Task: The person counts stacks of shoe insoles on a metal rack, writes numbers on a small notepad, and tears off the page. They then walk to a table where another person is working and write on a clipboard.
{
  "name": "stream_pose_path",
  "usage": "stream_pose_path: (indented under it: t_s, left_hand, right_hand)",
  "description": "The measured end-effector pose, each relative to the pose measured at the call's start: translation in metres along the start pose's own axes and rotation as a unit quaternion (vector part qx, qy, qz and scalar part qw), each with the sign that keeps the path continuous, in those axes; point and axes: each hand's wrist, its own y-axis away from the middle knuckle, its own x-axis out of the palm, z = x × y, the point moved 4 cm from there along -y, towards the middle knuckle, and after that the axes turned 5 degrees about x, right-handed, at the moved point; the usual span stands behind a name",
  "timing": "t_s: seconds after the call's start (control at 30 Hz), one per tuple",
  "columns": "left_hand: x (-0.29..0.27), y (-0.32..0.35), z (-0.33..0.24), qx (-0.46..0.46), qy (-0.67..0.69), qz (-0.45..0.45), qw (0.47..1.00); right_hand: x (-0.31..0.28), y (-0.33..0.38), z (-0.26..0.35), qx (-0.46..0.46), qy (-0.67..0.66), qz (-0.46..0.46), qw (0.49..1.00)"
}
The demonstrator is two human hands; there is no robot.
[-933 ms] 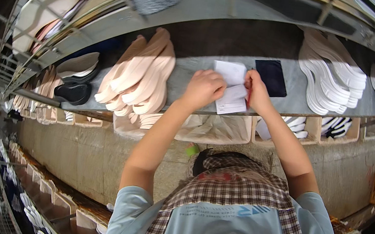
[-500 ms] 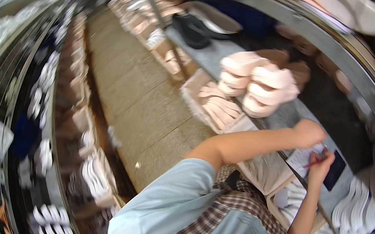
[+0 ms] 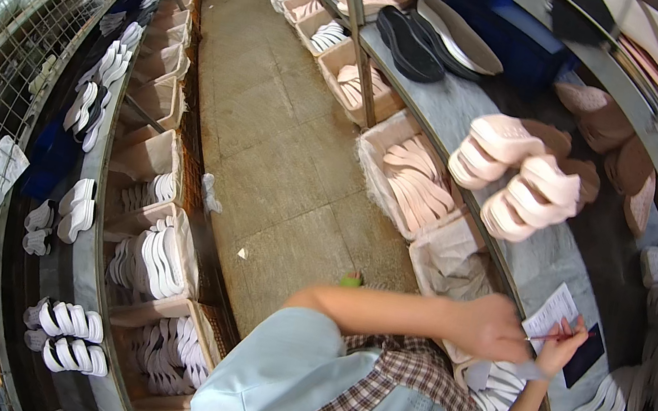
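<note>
Both hands (image 3: 526, 337) (pen-holding) on paper slip (image 3: 554, 312)

At the right, the left hand (image 3: 492, 327) presses on a white paper slip (image 3: 552, 314) lying on the grey shelf (image 3: 460, 110), while the right hand (image 3: 561, 345) holds a thin pen (image 3: 557, 337) to it. A dark card (image 3: 586, 356) lies just right of the slip. Farther along sit stacked pink soles (image 3: 514, 181) and black soles (image 3: 410, 44).

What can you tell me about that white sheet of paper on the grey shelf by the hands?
The white sheet of paper is small, rectangular and thin, with faint dark lines of writing. It lies flat on the grey felt-covered shelf, beside a dark flat card. The left hand rests at its lower edge; the right hand holds a thin red pen over it.
</note>
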Motion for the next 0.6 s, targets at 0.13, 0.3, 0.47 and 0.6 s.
stream_pose_path:
  t_s: [0.13, 0.3, 0.47, 0.6]
  left_hand:
    - [-0.044, 0.114, 0.002, -0.298, 0.079, 0.086, 0.947]
    - [-0.138, 0.318, 0.012, -0.820, -0.007, -0.114, 0.560]
    - [-0.220, 0.432, 0.039, -0.804, -0.221, -0.226, 0.503]
    - [-0.239, 0.474, 0.107, -0.737, -0.329, -0.199, 0.556]
  right_hand:
    - [0.007, 0.012, 0.016, -0.006, 0.028, -0.023, 0.999]
    - [0.008, 0.020, 0.036, -0.054, 0.067, -0.063, 0.994]
    - [0.000, 0.018, 0.025, -0.034, 0.123, -0.086, 0.988]
    - [-0.009, 0.016, 0.014, -0.033, 0.173, -0.091, 0.980]
